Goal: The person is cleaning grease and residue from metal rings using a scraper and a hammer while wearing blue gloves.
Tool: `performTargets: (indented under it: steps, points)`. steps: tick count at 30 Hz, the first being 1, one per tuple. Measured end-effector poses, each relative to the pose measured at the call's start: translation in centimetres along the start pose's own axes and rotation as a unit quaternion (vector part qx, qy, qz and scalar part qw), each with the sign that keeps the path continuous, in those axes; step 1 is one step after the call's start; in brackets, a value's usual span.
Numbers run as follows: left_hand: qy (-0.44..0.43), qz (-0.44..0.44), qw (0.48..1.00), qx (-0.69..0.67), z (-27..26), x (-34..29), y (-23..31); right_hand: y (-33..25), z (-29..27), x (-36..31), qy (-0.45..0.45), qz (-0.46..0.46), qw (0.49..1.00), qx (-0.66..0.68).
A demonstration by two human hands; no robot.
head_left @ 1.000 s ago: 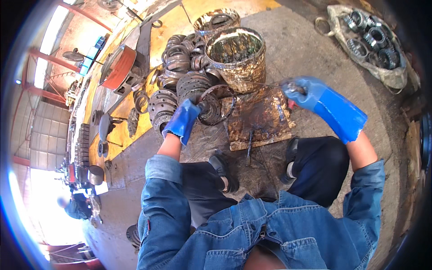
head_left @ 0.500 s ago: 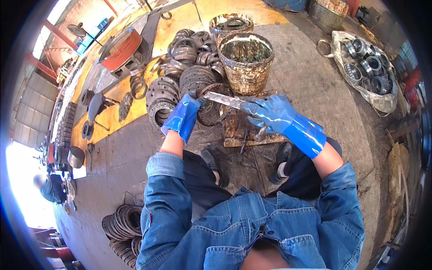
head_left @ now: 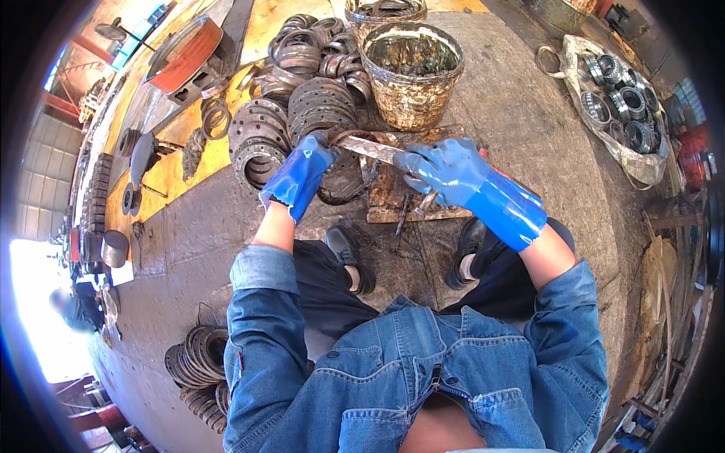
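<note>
In blue rubber gloves, I hold one thing in each hand in front of my knees. My left hand (head_left: 303,172) is closed on the left edge of a dark, rusty metal ring (head_left: 368,181), which is tilted. My right hand (head_left: 447,172) grips a flat, worn metal scraper (head_left: 371,149) by its right end. The scraper's blade points left and lies across the upper part of the ring, close to my left fingers. Below the ring is a stained wooden board (head_left: 385,208) on the floor, with a thin dark tool (head_left: 402,211) at its front edge.
Drilled metal rings (head_left: 317,109) lie stacked beyond my left hand, with a heap of smooth rings (head_left: 298,53) behind. A crusted bucket (head_left: 411,102) stands beyond the board. Bearings fill a white sack (head_left: 578,75) at far right. More rings (head_left: 192,359) lie near left.
The ring has tipped, showing more edge-on under the scraper. Both hands keep their grips. The surroundings have shifted upward and slightly left in view.
</note>
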State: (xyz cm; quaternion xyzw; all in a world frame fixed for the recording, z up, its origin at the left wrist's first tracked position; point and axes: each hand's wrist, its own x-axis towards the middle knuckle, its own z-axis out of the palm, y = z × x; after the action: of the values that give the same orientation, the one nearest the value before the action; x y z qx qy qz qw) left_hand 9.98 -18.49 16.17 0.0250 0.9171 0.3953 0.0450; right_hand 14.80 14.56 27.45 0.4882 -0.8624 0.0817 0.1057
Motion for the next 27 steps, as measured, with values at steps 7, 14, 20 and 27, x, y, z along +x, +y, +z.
performTargets:
  steps: [7, 14, 20, 27]
  points:
    - [0.005, -0.109, 0.994, -0.017, -2.0, -2.4, 5.3, 2.1, -0.2, 1.4, -0.071, 0.061, 0.988, 0.12]
    - [0.031, -0.109, 0.968, -0.222, -1.1, -3.5, 7.6, 5.2, 1.6, 0.0, -0.01, 0.168, 0.959, 0.228]
    - [0.056, 0.016, 0.971, -0.231, -2.3, -4.2, 4.7, 6.2, 2.0, -0.4, -0.01, 0.276, 0.896, 0.349]
    - [0.043, -0.12, 0.87, -0.477, -3.1, -4.1, 7.1, 7.6, 2.2, -1.2, -0.021, 0.341, 0.836, 0.429]
